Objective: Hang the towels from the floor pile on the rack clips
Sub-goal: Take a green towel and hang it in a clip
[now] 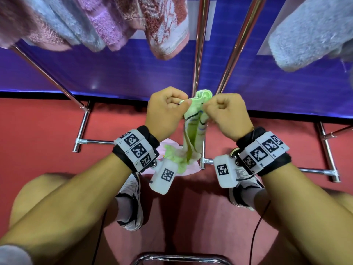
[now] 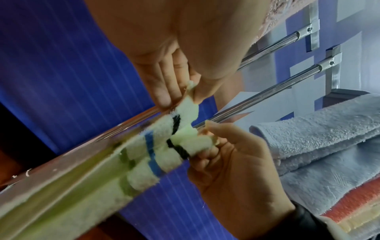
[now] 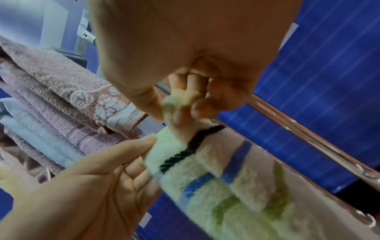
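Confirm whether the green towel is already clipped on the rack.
No: both hands, left hand and right hand, hold the green towel up below the hung towels.

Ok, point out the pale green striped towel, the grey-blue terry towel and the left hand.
pale green striped towel (image 1: 193, 136), head view, hanging middle.
grey-blue terry towel (image 1: 309, 39), head view, folded face.
left hand (image 1: 164, 111), head view, back of hand.

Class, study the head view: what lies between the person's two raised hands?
The bunched top edge of the green towel spans the gap: the left hand and right hand each pinch it. Both wrist views confirm this.
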`<state>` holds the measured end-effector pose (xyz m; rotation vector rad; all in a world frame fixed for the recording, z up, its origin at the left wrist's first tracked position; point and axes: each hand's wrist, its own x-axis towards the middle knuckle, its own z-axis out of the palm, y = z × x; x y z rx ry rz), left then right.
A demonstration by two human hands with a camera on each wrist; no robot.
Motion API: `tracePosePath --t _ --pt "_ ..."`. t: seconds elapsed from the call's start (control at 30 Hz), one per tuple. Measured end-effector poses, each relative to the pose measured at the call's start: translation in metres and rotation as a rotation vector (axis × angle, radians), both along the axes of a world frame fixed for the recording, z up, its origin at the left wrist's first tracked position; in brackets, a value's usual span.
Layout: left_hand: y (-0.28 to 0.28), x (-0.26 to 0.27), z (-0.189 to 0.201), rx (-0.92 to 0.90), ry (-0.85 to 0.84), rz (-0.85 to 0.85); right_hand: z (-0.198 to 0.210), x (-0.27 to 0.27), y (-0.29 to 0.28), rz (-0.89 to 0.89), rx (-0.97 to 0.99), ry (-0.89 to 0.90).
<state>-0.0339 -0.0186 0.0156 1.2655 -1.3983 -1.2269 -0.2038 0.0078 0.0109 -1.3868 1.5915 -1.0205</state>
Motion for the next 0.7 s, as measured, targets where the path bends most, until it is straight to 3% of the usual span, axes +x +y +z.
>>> tracePosePath --t 0.07,0.17,0.47,0.7 --pt "0.0016 -0.0016 0.0005 0.034 0.019 0.004 0.0016 0.0042 0.0032 0.11 0.023 -0.143" --pt "0.0005 -0.0013 0.0039 0.044 0.034 0.03 0.0031 0.0078 0.0057 0.194 -0.009 -0.16" --pt "0.0011 -0.0009 0.0056 0.078 0.061 -0.167 -0.0014 0.0031 0.0036 0.113 -0.131 -0.111" --pt "0.0013 -0.0006 0.0074 0.043 0.075 -0.142 -0.0062 0.0043 0.0029 0.084 -0.263 0.132"
